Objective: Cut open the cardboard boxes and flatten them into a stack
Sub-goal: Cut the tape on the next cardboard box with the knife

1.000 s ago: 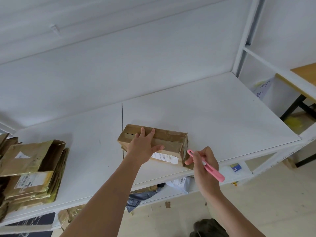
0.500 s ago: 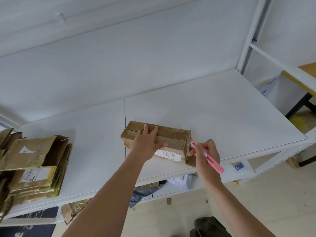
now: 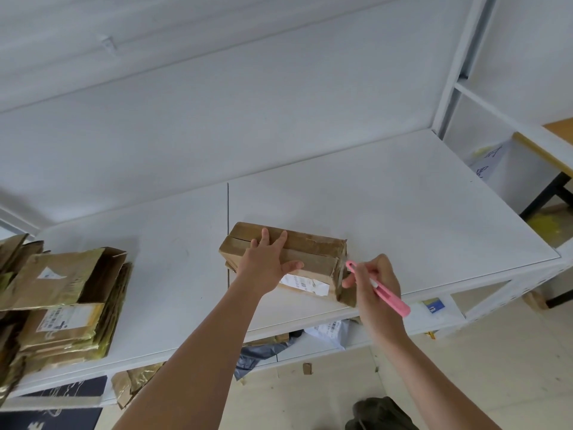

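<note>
A brown taped cardboard box (image 3: 313,252) with a white shipping label lies on the white table (image 3: 403,212), close to its front edge. My left hand (image 3: 266,262) presses flat on the box's top, fingers spread. My right hand (image 3: 375,283) grips a pink box cutter (image 3: 389,294) like a pen, its tip at the top of the box's right end. A flap at that end hangs partly loose. At the table's left sits a stack of flattened boxes (image 3: 65,299).
Under the table a lower shelf (image 3: 440,311) holds grey mailer bags (image 3: 263,352) and crumpled cardboard (image 3: 133,383). A white shelving frame (image 3: 455,72) rises at the right, with a wooden desk (image 3: 555,141) beyond it. A dark shoe (image 3: 381,414) shows on the floor.
The cutter's tip has risen along the box's right end, from near the bottom to the top edge. My left hand stays pressed on the box.
</note>
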The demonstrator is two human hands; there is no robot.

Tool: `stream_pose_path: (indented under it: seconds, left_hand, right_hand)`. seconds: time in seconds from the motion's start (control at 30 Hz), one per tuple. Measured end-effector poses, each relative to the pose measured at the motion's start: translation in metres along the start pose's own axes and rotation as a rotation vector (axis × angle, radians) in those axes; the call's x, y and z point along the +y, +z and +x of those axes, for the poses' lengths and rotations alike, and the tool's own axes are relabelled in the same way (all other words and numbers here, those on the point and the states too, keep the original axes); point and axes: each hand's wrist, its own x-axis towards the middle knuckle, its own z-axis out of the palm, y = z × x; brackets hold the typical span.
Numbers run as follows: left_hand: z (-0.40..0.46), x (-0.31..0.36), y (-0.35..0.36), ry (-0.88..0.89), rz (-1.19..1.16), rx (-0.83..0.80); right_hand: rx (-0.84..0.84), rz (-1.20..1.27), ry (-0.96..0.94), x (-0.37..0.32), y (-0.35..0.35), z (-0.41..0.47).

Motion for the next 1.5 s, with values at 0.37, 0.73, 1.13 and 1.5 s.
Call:
stream_pose_path:
  seconds: [0.37,0.73,1.13,1.5]
  left_hand:
    - [0.001,-0.001,0.003,-0.005,-0.028,0.005]
    - [-0.002,0.001,0.000,-0.019,-0.053,-0.004]
    - [-0.005,0.002,-0.002,-0.029,-0.086,-0.006]
    - [-0.001,0.003,0.000,-0.059,-0.180,0.013]
  right_hand:
    - [-0.027,-0.141,-0.107,0.000,-0.006,-0.004]
    - [-0.182,-0.259,-0.202,0.025,-0.016,-0.022]
    - [-0.141,-0.269,-0.231,0.017,-0.010,0.001]
    - [-0.062,-0.652,-0.281,0.041,-0.096,0.072]
